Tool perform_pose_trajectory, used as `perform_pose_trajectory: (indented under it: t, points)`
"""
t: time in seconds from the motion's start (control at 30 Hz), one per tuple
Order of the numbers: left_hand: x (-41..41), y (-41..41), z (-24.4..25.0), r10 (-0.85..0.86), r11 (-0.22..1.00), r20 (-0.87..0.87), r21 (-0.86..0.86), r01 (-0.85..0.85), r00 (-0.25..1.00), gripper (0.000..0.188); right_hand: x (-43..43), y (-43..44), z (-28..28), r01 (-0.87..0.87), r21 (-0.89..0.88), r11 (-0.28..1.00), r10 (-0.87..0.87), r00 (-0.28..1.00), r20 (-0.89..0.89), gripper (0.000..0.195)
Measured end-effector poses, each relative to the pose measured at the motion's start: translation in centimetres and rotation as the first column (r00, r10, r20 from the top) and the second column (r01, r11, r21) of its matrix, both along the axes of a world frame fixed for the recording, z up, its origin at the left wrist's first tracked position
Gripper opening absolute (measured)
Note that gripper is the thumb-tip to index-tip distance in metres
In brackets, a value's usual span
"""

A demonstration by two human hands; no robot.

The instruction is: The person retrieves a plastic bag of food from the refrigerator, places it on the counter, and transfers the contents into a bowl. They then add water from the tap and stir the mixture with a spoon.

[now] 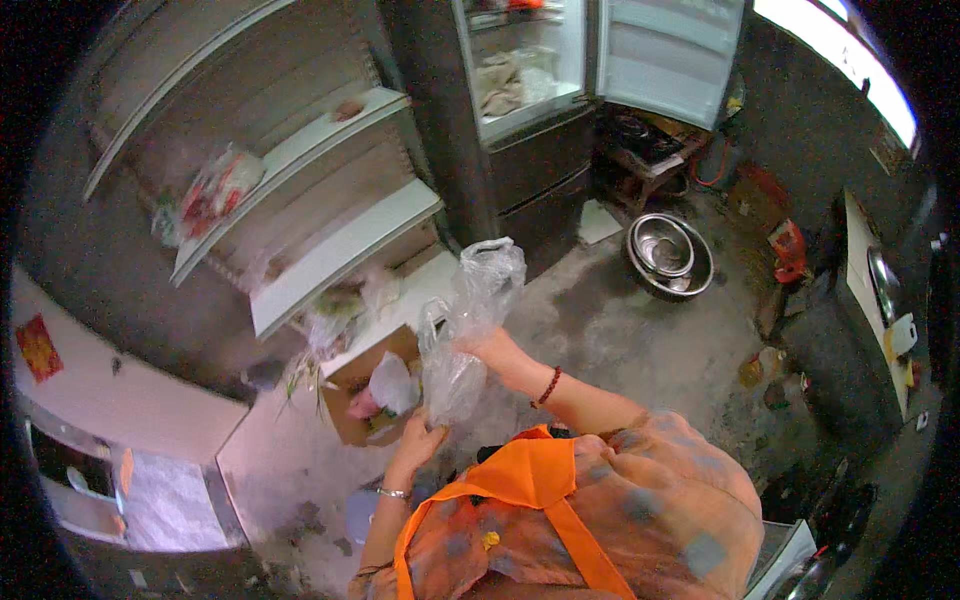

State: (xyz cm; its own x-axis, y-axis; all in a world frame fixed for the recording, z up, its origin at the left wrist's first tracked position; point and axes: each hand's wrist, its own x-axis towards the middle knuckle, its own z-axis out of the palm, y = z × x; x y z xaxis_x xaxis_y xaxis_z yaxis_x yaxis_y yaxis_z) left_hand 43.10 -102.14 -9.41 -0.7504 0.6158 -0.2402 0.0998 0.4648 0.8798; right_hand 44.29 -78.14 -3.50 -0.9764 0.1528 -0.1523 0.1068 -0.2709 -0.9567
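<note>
A clear plastic bag [491, 281], crumpled and partly see-through, hangs between my two hands in front of my body. My right hand [484, 349], with a dark red bead bracelet at the wrist, grips the middle of the plastic. Lower and to the left, my left hand [424, 439], with a silver bangle at the wrist, pinches the bag's lower edge. What the bag holds, if anything, cannot be told. Just left of the bag, an open cardboard box [341, 420] on the floor contains a white bag [394, 384] and a pink item.
White shelves [349, 259] with bagged goods and greens stand at the left. Ahead is a refrigerator [540, 161] whose upper door [664, 60] is open. Nested steel basins [660, 251] lie on the floor to the right, near a low stand [645, 161]. A counter [874, 300] runs along the right.
</note>
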Motion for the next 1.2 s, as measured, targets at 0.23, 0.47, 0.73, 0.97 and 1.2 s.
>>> perform_pose_trajectory:
  t: [0.23, 0.47, 0.73, 0.97, 1.2]
  points:
    - [-2.5, 15.9, 4.0, -0.378, 0.883, -0.685, -0.469, 0.020, 0.622, 0.021, 2.8, 14.0, -0.8, 0.184, 0.255, 0.949, -0.179, 0.983, -0.045, 0.034]
    - [-6.0, 26.5, 2.7, -0.418, 0.856, -0.443, -0.484, 0.181, 0.793, 0.012, 4.5, 19.9, 1.4, 0.111, 0.072, 0.991, -0.102, 0.987, -0.122, 0.031]
    - [-12.6, 35.4, 1.9, -0.250, 0.849, 0.615, 0.511, -0.136, 0.748, 0.015, 2.1, 21.1, -5.0, 0.219, -0.112, 0.969, -0.241, 0.935, -0.262, 0.028]
    - [-19.5, 40.9, 3.6, -0.570, 0.569, 0.738, 0.672, -0.473, 0.362, 0.024, -1.2, 26.3, -6.8, 0.344, -0.676, 0.651, -0.253, 0.939, 0.234, 0.031]
    - [-23.5, 45.1, 4.5, -0.777, 0.511, 0.584, 0.803, -0.306, 0.234, 0.008, -0.9, 27.5, -9.9, 0.296, -0.705, 0.644, -0.261, 0.952, 0.161, 0.038]
